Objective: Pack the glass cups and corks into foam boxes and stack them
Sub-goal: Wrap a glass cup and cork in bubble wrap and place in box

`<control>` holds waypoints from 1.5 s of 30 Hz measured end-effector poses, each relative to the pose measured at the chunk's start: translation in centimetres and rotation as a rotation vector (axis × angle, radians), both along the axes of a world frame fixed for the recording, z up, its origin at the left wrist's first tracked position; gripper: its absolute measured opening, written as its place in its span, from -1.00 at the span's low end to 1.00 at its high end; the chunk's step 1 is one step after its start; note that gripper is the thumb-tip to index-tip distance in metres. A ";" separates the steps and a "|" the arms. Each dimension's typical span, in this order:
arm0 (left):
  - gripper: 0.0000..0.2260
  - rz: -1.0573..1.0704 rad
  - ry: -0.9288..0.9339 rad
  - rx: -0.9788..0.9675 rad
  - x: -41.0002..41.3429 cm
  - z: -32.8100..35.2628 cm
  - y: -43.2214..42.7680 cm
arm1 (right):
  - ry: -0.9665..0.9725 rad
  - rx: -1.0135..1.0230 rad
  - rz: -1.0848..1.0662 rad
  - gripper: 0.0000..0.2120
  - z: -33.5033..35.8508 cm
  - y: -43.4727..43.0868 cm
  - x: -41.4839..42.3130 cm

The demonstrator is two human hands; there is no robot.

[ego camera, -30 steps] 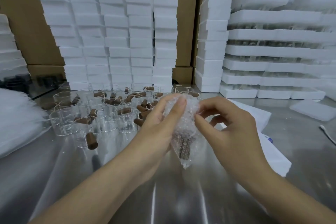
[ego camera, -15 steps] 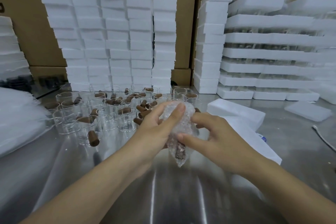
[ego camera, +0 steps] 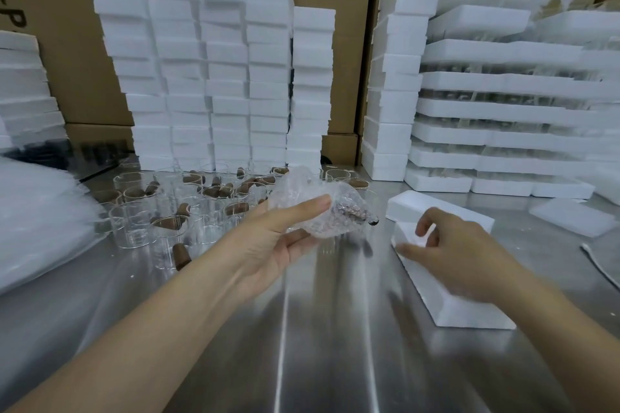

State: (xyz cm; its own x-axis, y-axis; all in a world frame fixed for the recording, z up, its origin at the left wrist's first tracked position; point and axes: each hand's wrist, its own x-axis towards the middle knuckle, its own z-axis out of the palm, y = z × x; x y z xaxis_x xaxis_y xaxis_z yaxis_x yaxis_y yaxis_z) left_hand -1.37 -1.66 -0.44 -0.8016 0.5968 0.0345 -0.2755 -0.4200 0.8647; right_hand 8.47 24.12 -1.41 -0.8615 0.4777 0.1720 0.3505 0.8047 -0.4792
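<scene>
My left hand [ego camera: 278,235] holds a bubble-wrap bundle [ego camera: 312,208] with a brown cork showing inside, thumb on top, a little above the steel table [ego camera: 302,329]. My right hand [ego camera: 459,255] hovers with curled fingers over the near end of a white foam box [ego camera: 446,302] lying on the table; contact with the foam is unclear. A second foam box [ego camera: 436,208] lies just behind it. Several clear glass cups [ego camera: 134,225] with brown corks [ego camera: 181,250] in and among them stand at the left middle.
Tall stacks of white foam boxes [ego camera: 208,77] line the back, with more stacks [ego camera: 503,111] at the right before cardboard cartons. A pile of white bags [ego camera: 37,218] lies at the left. A flat foam lid [ego camera: 570,216] lies at the right.
My right hand let go of the bubble-wrap bundle and moved right to the foam box. My left hand keeps the bundle and has tilted it to the right.
</scene>
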 end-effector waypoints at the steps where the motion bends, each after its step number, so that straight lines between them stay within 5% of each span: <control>1: -0.27 0.001 0.015 -0.013 0.1 0.0 0.1 | -0.074 0.049 -0.010 -0.72 -0.3 0.1 0.0; 6: -0.17 0.091 0.123 -0.163 0.0 0.2 0.1 | -0.137 0.114 0.095 -0.82 0.4 -1.7 0.2; 10: -0.41 0.168 0.248 -0.283 -0.6 -0.2 -0.4 | -0.124 0.259 0.355 -0.85 0.6 -4.6 0.7; 14: -0.34 0.249 0.404 -0.346 -0.7 -0.6 -0.1 | -0.010 0.289 0.575 -0.73 0.1 -6.3 0.5; 18: -0.23 0.330 0.507 -0.451 -1.1 -1.9 0.3 | 0.041 0.278 0.527 -0.63 0.1 -5.3 0.5; 25: -0.30 0.301 0.795 -0.690 -1.8 -3.9 0.6 | 0.029 0.307 0.458 -0.76 -0.4 -4.6 0.1; 31: -0.32 0.194 0.834 -0.888 -2.4 -3.8 -0.1 | 0.033 0.311 0.432 -0.78 -0.3 -4.8 0.1; 40: -0.40 0.190 0.934 -0.932 -1.7 -3.1 -0.4 | 0.129 0.230 0.426 -0.63 0.1 -4.6 0.5; 45: -0.40 0.095 1.113 -1.088 -1.4 -2.6 -0.7 | 0.198 0.202 0.378 -0.89 -0.3 -4.1 0.0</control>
State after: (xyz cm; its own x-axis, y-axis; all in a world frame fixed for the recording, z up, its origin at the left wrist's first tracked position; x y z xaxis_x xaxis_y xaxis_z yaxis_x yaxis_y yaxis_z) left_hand -2.74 -2.39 -3.06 -0.7020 0.6786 0.2159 0.6775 0.5431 0.4960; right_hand 8.46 20.00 -1.67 -0.9100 0.0768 0.4074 -0.0674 0.9422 -0.3281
